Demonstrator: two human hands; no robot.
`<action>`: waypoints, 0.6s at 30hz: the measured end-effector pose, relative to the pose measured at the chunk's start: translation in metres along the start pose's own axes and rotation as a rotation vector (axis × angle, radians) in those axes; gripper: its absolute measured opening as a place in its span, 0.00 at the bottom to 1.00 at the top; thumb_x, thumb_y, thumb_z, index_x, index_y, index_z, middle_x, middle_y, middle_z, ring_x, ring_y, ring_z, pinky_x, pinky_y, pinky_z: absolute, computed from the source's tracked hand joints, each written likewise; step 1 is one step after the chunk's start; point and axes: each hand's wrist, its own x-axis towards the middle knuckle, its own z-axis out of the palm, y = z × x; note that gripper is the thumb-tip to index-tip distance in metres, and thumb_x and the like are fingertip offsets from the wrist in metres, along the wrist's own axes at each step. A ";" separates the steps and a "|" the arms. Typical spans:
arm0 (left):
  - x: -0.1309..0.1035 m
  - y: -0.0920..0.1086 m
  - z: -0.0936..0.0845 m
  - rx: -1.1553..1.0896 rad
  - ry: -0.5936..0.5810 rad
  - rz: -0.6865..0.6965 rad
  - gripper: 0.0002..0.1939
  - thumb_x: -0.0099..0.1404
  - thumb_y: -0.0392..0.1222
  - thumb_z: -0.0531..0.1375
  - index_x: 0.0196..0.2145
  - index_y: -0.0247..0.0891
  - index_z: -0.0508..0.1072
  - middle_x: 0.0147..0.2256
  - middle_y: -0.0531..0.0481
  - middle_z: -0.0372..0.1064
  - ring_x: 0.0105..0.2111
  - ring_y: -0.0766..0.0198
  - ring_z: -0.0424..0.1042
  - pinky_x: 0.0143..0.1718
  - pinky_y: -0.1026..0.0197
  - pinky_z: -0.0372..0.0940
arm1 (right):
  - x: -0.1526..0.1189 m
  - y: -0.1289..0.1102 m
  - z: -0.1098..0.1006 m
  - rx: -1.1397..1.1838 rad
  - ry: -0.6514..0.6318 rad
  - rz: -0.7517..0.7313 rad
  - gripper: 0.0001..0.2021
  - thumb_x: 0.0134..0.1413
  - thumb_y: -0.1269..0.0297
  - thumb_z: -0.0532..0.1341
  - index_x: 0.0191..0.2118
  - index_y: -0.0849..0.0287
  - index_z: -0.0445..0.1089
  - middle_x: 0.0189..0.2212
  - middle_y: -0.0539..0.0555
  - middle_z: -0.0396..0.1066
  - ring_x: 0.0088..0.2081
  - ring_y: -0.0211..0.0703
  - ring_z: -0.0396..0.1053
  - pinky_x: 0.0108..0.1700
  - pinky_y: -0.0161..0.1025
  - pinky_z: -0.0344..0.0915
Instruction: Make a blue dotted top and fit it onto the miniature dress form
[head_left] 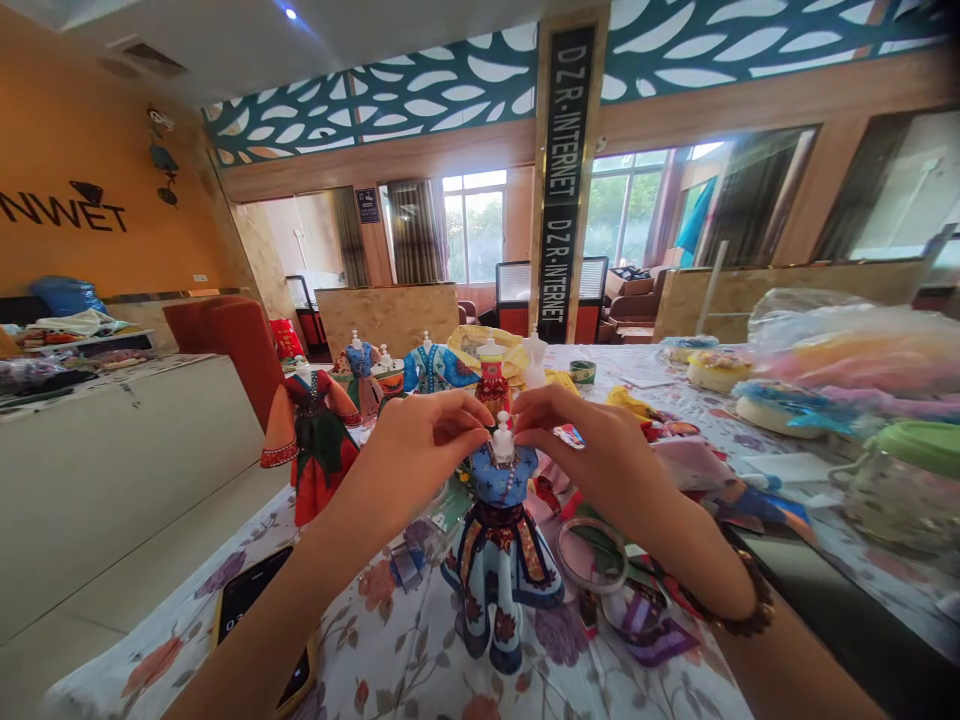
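A small dress form point(503, 440) with a white knobbed neck stands upright in front of me, in a blue patterned top point(499, 483) and a flared blue skirt with dark panels point(499, 560). A thin beaded strand point(512, 475) lies round its neckline and down the chest. My left hand point(439, 432) pinches at the left side of the neck. On the opposite side, my right hand point(581, 428) is closed in a similar pinch. Both sets of fingertips are beside the neck, close to the strand; what lies between them is too small to make out.
Behind stand other dressed forms, including a red and green one point(315, 435) and a blue-robed one point(431, 368). A phone point(255, 600) lies at left. Clear tape point(592, 553), fabric scraps point(652, 625), a green-lidded jar point(907, 490) and a dark tablet-like slab point(832, 600) are at right.
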 end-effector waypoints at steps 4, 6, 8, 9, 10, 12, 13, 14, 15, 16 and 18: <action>-0.002 0.000 0.002 0.064 0.044 0.014 0.04 0.58 0.39 0.58 0.29 0.39 0.74 0.27 0.52 0.76 0.29 0.62 0.75 0.34 0.62 0.67 | -0.002 -0.001 0.000 0.025 0.002 0.005 0.07 0.55 0.72 0.59 0.39 0.53 0.66 0.30 0.45 0.75 0.33 0.37 0.74 0.34 0.31 0.65; -0.002 0.001 0.002 0.093 0.066 0.008 0.04 0.58 0.39 0.59 0.29 0.40 0.74 0.25 0.54 0.75 0.27 0.63 0.74 0.32 0.63 0.66 | -0.002 -0.001 0.001 0.037 0.005 0.003 0.07 0.55 0.72 0.59 0.39 0.53 0.66 0.31 0.45 0.75 0.33 0.37 0.74 0.34 0.31 0.65; -0.003 0.002 0.003 0.100 0.085 0.005 0.04 0.58 0.38 0.59 0.30 0.40 0.74 0.25 0.54 0.75 0.27 0.64 0.74 0.32 0.63 0.66 | -0.002 -0.001 0.001 0.040 0.010 0.001 0.07 0.55 0.72 0.59 0.39 0.54 0.66 0.31 0.46 0.76 0.33 0.37 0.74 0.34 0.32 0.66; -0.003 0.002 0.004 0.096 0.092 0.005 0.03 0.58 0.37 0.59 0.30 0.40 0.74 0.25 0.54 0.75 0.27 0.64 0.75 0.32 0.63 0.66 | -0.002 -0.001 0.002 0.038 0.011 0.001 0.07 0.55 0.72 0.59 0.39 0.54 0.66 0.31 0.46 0.76 0.33 0.38 0.74 0.34 0.32 0.66; -0.003 0.002 0.004 0.090 0.097 0.004 0.03 0.58 0.37 0.59 0.30 0.40 0.74 0.26 0.54 0.75 0.28 0.64 0.75 0.32 0.63 0.66 | -0.002 0.000 0.002 0.034 0.014 0.001 0.07 0.55 0.72 0.59 0.39 0.53 0.66 0.31 0.46 0.76 0.33 0.38 0.75 0.34 0.32 0.67; -0.004 0.002 0.004 0.078 0.101 0.013 0.03 0.58 0.36 0.59 0.30 0.40 0.74 0.27 0.53 0.76 0.29 0.64 0.75 0.33 0.63 0.66 | -0.003 0.000 0.003 0.027 0.018 0.001 0.07 0.55 0.71 0.59 0.39 0.53 0.66 0.32 0.46 0.76 0.34 0.38 0.75 0.35 0.32 0.67; -0.005 0.002 0.004 0.073 0.101 0.020 0.03 0.58 0.36 0.59 0.30 0.40 0.74 0.27 0.53 0.76 0.30 0.64 0.75 0.34 0.64 0.66 | -0.004 0.000 0.003 0.027 0.017 0.003 0.07 0.56 0.71 0.59 0.40 0.53 0.66 0.32 0.45 0.76 0.34 0.38 0.75 0.35 0.32 0.67; -0.005 0.002 0.004 0.067 0.103 0.031 0.03 0.59 0.36 0.59 0.30 0.40 0.74 0.28 0.53 0.76 0.31 0.64 0.75 0.35 0.64 0.67 | -0.004 0.000 0.003 0.029 0.016 0.004 0.08 0.56 0.71 0.60 0.40 0.52 0.66 0.32 0.45 0.77 0.35 0.38 0.75 0.35 0.32 0.67; -0.006 0.002 0.004 0.062 0.105 0.040 0.03 0.59 0.35 0.59 0.30 0.40 0.74 0.28 0.54 0.76 0.31 0.65 0.75 0.35 0.65 0.66 | -0.005 0.000 0.002 0.032 0.012 0.008 0.08 0.56 0.71 0.59 0.40 0.52 0.65 0.32 0.45 0.77 0.35 0.38 0.75 0.36 0.32 0.68; -0.006 0.002 0.005 0.057 0.107 0.047 0.04 0.59 0.35 0.59 0.30 0.40 0.74 0.28 0.54 0.76 0.31 0.65 0.75 0.35 0.65 0.66 | -0.005 0.000 0.002 0.036 0.009 0.012 0.08 0.56 0.71 0.59 0.41 0.52 0.65 0.33 0.45 0.77 0.36 0.38 0.75 0.36 0.32 0.68; -0.008 0.002 0.005 0.045 0.109 0.054 0.04 0.59 0.35 0.59 0.31 0.40 0.74 0.29 0.55 0.76 0.31 0.66 0.75 0.34 0.66 0.67 | -0.006 -0.001 0.002 0.043 0.004 0.021 0.09 0.56 0.72 0.59 0.41 0.51 0.65 0.33 0.44 0.77 0.36 0.38 0.76 0.37 0.32 0.68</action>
